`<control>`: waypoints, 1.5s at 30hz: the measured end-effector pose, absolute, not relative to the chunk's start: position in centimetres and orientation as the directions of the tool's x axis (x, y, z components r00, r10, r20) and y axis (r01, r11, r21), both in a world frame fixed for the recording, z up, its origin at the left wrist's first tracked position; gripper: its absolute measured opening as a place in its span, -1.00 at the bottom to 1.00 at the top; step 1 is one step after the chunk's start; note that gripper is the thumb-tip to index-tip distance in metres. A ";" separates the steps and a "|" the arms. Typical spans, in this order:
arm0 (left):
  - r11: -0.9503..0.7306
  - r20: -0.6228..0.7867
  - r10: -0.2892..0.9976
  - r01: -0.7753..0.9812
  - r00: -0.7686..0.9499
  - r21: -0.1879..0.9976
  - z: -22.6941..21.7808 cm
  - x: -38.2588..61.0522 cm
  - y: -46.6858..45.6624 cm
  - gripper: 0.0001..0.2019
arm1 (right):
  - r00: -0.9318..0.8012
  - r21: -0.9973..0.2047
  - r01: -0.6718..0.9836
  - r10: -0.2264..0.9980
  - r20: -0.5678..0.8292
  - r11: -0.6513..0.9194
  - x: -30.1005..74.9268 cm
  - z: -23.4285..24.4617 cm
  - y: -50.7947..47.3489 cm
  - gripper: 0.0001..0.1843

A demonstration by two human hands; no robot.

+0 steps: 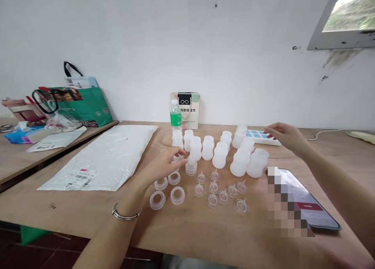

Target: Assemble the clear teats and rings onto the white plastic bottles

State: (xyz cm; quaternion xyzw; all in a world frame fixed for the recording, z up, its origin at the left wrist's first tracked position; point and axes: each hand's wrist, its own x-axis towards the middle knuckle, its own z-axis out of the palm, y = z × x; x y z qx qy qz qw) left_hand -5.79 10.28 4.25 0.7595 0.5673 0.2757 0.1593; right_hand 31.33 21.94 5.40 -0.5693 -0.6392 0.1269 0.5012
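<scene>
My left hand (166, 161) reaches over the table with its fingers apart, beside a stacked translucent ring cap (191, 168). One fingertip is close to this cap; whether it touches cannot be told. Another small cap is partly hidden under the fingers. In front lie several frosted collar rings (177, 195) and, to their right, several transparent silicone nipples (223, 197). Several white, waisted small bottles (220, 155) stand behind them. One bottle (240, 135) at the back has a nipple top. My right hand (284, 135) is open and holds nothing, by the power strip (262, 137).
A phone (312, 202) lies at the right. A white mailing bag (117, 155) lies at the left. Behind the bottles stand a green-labelled water bottle (176, 120) and a paper bag (193, 113). A green shopping bag (90, 105) rests on the left table.
</scene>
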 end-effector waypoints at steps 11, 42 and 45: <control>-0.362 0.232 0.929 0.840 0.289 0.405 1.0 -3.9 12.0 -0.55 | -0.304 -0.529 0.511 0.718 0.626 0.678 23.1 2.4 12.0 -0.53; -0.371 -0.305 0.861 0.913 0.407 0.172 4.0 -3.5 8.2 -0.84 | -0.750 -0.152 0.650 0.661 0.030 0.745 19.2 0.8 8.8 -0.87; -0.367 -0.205 0.865 0.856 0.458 0.364 4.9 -3.8 7.9 -0.76 | -0.736 -0.253 0.624 0.665 0.126 0.739 19.4 0.8 8.7 -0.90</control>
